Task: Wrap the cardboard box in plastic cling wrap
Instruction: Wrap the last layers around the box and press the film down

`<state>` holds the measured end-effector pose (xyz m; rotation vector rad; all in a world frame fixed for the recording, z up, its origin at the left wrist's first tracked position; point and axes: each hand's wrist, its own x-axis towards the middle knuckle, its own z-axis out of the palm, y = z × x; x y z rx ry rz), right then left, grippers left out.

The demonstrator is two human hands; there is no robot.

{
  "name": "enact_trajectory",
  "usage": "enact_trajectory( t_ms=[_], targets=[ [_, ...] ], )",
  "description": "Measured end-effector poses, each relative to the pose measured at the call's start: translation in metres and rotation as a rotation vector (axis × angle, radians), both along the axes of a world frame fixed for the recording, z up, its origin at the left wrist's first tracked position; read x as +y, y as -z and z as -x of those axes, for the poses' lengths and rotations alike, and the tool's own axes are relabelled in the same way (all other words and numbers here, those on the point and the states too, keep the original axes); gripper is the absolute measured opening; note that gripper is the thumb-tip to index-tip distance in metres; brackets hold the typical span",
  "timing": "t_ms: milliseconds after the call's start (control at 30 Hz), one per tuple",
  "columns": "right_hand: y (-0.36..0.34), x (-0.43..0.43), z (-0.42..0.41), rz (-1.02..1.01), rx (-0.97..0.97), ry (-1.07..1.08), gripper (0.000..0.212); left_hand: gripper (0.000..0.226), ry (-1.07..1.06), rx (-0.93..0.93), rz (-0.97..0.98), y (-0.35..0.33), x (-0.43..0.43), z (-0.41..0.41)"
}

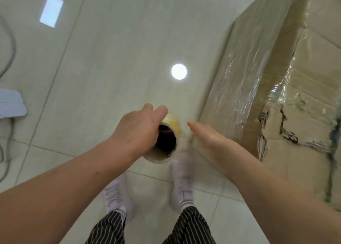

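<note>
left hand (pixel 140 131) grips the wrap roll (pixel 167 142), right hand (pixel 210 138) flat beside the cling-wrapped cardboard box (pixel 276 81).

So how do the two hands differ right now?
The left hand grips the roll, fingers curled round its core; the right hand is flat, fingers straight, gripping nothing. The right hand is nearer the box; the left hand is farther out over the floor. Both are bare and reach forward.
</note>
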<state>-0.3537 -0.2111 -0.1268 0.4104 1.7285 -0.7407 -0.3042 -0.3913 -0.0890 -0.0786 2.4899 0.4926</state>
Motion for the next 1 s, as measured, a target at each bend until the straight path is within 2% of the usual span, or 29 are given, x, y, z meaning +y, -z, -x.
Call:
enact_trajectory(
  t_ms=[100,200,400,533,867,1000],
  targets=[
    [0.032,0.007,-0.013,-0.079,-0.015,-0.284,0.047,0.022,0.1,-0.007,0.094,0.006,-0.001,-0.001],
    [0.053,0.011,-0.021,-0.152,-0.1,-0.466,0.05,0.012,0.152,0.026,0.136,0.009,-0.002,-0.002],
    [0.067,0.013,-0.028,-0.166,-0.167,-0.552,0.054,0.034,-0.093,0.037,0.006,0.011,-0.015,-0.016],
    [0.068,0.013,-0.03,-0.167,-0.224,-0.594,0.061,0.038,-0.249,0.02,-0.075,0.012,-0.016,-0.024],
    [0.065,0.01,-0.033,-0.206,-0.24,-0.718,0.072,0.039,-0.313,-0.045,-0.171,0.01,-0.032,-0.033],
    [0.066,0.01,-0.033,-0.253,-0.19,-0.79,0.066,0.039,-0.305,-0.04,-0.175,0.01,-0.032,-0.037]
  ],
)
